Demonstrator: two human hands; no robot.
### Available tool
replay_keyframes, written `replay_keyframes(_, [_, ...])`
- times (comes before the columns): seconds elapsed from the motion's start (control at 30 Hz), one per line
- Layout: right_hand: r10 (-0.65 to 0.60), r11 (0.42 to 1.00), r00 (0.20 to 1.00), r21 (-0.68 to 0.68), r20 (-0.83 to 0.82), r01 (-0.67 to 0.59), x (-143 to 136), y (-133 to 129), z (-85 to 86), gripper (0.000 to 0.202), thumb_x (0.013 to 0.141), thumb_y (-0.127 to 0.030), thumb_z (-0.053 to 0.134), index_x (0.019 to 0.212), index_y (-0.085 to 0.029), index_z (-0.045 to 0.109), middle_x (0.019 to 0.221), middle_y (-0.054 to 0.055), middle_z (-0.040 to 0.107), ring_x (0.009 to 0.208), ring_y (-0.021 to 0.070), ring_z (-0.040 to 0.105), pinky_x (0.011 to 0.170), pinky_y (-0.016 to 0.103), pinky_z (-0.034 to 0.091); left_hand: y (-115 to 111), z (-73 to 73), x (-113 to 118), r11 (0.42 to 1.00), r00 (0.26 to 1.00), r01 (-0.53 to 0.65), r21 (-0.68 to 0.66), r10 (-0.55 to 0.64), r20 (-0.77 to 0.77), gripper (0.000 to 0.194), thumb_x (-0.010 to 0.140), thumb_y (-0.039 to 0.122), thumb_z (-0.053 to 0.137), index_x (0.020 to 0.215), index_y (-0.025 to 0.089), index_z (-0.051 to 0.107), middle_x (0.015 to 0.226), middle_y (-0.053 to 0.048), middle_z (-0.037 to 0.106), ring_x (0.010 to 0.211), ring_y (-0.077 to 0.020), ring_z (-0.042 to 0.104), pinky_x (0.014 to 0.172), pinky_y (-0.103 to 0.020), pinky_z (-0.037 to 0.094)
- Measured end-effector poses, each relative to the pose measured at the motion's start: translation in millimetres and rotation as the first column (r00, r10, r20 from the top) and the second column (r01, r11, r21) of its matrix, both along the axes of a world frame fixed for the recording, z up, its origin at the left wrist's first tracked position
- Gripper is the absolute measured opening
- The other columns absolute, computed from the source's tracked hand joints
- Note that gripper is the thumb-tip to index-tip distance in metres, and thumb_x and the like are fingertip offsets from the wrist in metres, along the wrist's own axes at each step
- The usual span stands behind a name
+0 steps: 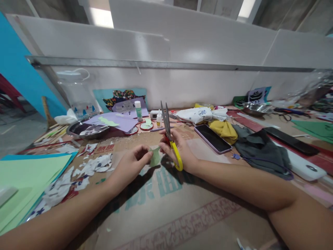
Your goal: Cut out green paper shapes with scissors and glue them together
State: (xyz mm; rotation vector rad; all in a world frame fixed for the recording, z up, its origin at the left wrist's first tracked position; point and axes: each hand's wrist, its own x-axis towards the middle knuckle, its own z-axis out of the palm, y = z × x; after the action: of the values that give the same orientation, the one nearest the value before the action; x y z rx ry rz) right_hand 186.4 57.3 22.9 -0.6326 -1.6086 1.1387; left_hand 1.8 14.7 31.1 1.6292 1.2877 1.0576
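Between thumb and fingers, my left hand [136,160] pinches a small piece of light green paper [155,157]. My right hand [183,151] holds a pair of yellow-handled scissors [176,152], their grey blades pointing up and nearly together. The fingertips of the right hand come close to the paper's right edge; whether they touch it I cannot tell. Both hands are over a printed cardboard sheet [166,215] that covers the table.
White paper scraps [95,165] and green sheets [28,184] lie left. Behind are a metal bowl [74,130], glue stick [138,110], small white bottle [159,119] and clear jug [78,93]. A phone [213,139], yellow cloth [223,131] and dark cloth [256,149] lie right.
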Motion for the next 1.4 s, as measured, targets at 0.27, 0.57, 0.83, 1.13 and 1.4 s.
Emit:
replay_keyframes(0.27, [-0.032,0.999,0.999,-0.005,0.034,0.033,-2.6,6.7,-10.4,0.037,0.083,-0.035,0.073,0.114,-0.027,0.055,0.083,-0.004,0.056,0.068,0.0121,0.058,0.064,0.026,0.051,3.5,-0.1,-4.0,1.0,0.99,-0.009,0.014,0.01,-0.142,0.043,0.078,0.063,0.066,0.074,0.021,0.07,0.06,0.0,0.061,0.057,-0.0165,0.052,0.052,-0.026,0.039])
replay_keyframes(0.57, [-0.227,0.968,0.745,0.227,0.627,0.104,23.1,52.2,2.3,0.054,0.08,-0.013,0.074,0.132,-0.021,0.063,0.092,0.002,0.06,0.083,0.0172,0.056,0.079,0.03,0.049,8.0,-0.7,-4.9,0.995,0.971,-0.092,0.04,0.099,-0.22,0.047,0.074,0.069,0.062,0.078,0.023,0.072,0.062,-0.001,0.067,0.057,-0.0199,0.056,0.055,-0.03,0.041])
replay_keyframes(0.83, [-0.255,0.959,0.49,0.284,0.833,0.016,30.1,50.8,6.7,0.046,0.082,-0.021,0.074,0.128,-0.027,0.073,0.112,0.009,0.056,0.107,0.0275,0.055,0.095,0.04,0.046,8.4,1.2,-5.5,0.994,0.972,-0.108,0.034,0.113,-0.204,0.045,0.071,0.068,0.062,0.08,0.025,0.072,0.061,0.001,0.066,0.058,-0.0205,0.057,0.055,-0.029,0.042])
replay_keyframes(1.13, [-0.206,0.971,0.771,0.221,0.603,0.087,10.6,32.0,12.7,0.021,0.099,-0.029,0.06,0.104,-0.015,0.075,0.102,0.007,0.071,0.096,0.0182,0.065,0.086,0.03,0.05,7.4,1.5,-3.7,0.995,0.987,-0.088,0.042,0.093,-0.129,0.039,0.075,0.062,0.061,0.078,0.024,0.067,0.056,0.003,0.058,0.051,-0.0169,0.048,0.055,-0.029,0.042])
replay_keyframes(1.4, [-0.134,0.968,0.888,0.249,0.44,0.022,5.1,11.0,2.9,0.008,0.089,-0.022,0.073,0.081,-0.018,0.072,0.083,0.002,0.07,0.084,0.017,0.064,0.08,0.029,0.048,7.8,-2.2,-3.4,0.999,0.994,0.02,0.051,-0.014,-0.112,0.037,0.076,0.059,0.066,0.079,0.022,0.069,0.067,-0.002,0.068,0.062,-0.0203,0.06,0.061,-0.03,0.047])
